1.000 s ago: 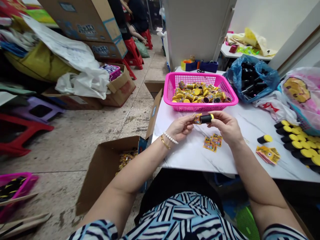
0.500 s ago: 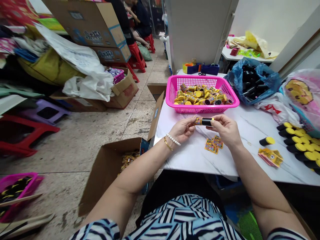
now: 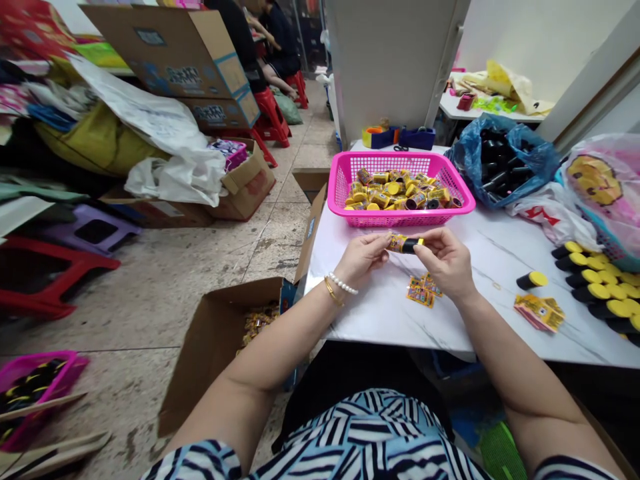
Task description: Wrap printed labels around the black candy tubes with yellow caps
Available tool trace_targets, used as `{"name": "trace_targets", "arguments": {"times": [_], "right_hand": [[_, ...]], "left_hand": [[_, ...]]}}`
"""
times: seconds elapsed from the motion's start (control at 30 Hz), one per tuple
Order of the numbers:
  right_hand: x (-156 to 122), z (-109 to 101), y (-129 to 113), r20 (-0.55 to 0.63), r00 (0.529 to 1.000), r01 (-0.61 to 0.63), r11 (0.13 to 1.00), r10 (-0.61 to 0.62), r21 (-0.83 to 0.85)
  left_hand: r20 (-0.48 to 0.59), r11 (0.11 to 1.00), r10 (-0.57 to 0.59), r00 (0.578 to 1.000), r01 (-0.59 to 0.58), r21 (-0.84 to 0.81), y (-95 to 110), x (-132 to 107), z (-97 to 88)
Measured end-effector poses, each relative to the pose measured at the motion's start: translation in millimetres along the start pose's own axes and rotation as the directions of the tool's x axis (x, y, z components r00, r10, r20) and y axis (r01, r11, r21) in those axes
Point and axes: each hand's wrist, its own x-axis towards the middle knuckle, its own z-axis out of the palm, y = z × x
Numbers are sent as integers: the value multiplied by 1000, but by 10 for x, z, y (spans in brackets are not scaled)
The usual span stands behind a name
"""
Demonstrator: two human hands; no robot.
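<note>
Tube (clock centre): black tube [image 3: 411,245] above the table [image 3: 370,313], between both hands, approx. level; yellow cap [image 3: 421,241] at 3 o'clock, printed sleeve [image 3: 399,243] covering the 9 o'clock part.
L hand [image 3: 367,255]: thumb + fingers pinching the sleeve end.
R hand [image 3: 447,263]: gripping the capped end, thumb on tube.
Pink basket [image 3: 400,217]: 12 o'clock, w/ lots of yellow-wrapped tubes [image 3: 395,189].
Flat printed pcs [image 3: 420,293]: approx. 5 o'clock, nr R hand.
Lone capped tube [image 3: 525,281]: betw. 3 & 4.
Yellow stack [image 3: 540,312]: 4 o'clock.
Blue bag [image 3: 467,163]: 2 o'clock, holding black pcs [image 3: 503,157].
</note>
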Motion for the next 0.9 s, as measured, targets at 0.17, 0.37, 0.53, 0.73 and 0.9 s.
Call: {"name": "trace_targets", "arguments": {"times": [0.17, 0.37, 0.53, 0.73, 0.9], "right_hand": [[13, -18, -45, -15, 1000, 21, 999, -21, 28], [30, -39, 41, 140, 982, 136, 988, -125, -68], [40, -86, 36, 224, 945, 302, 898, -238, -320], [20, -80, 66, 181, 911, 413, 818, -371, -400], [46, -76, 87, 175, 923, 385, 801, -343, -458]], "left_hand": [[10, 974, 209, 978, -209, 90, 70, -31, -35], [268, 952, 158, 950, -219, 215, 84, -28, -77], [302, 964, 101, 948, -169, 207, 55, 37, -117], [278, 981, 33, 960, -85, 176, 107, 34, -122], [302, 963, 97, 948, -166, 212, 134, 28, -117]]}}
